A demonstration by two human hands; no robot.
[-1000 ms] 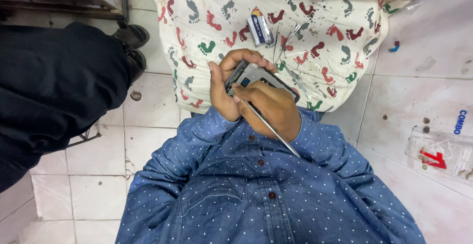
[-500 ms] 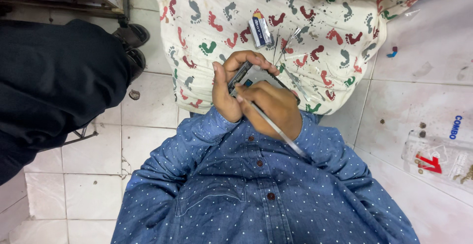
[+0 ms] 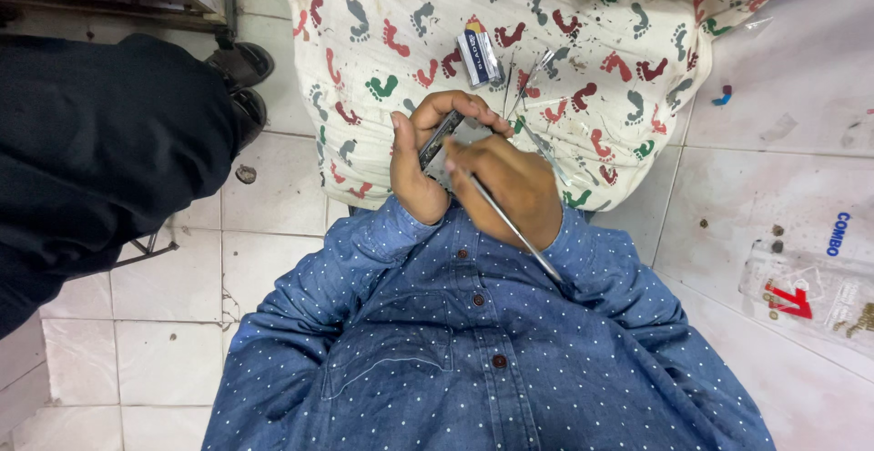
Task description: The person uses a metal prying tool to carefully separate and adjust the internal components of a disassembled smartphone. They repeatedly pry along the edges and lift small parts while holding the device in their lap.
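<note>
A small flat device [image 3: 442, 141], dark at the edge with a grey face, is held above a cloth [image 3: 592, 60] printed with coloured footprints. It is gripped at its side by the left hand [image 3: 423, 155], whose fingers are curled around its top edge. Most of the device is covered by both hands, so its kind cannot be told. A thin metal tool [image 3: 514, 228] is held in the right hand [image 3: 505, 187], closed around it like a pen, with the tip at the device. On the cloth, just beyond the hands, a small dark pack [image 3: 478, 55] and a few thin metal tools [image 3: 528, 82] are laid. A clear plastic bag [image 3: 806, 292] is seen on the tiled floor [image 3: 164, 314] at the right. A person in dark clothes [image 3: 91, 151] is standing at the left.
</note>
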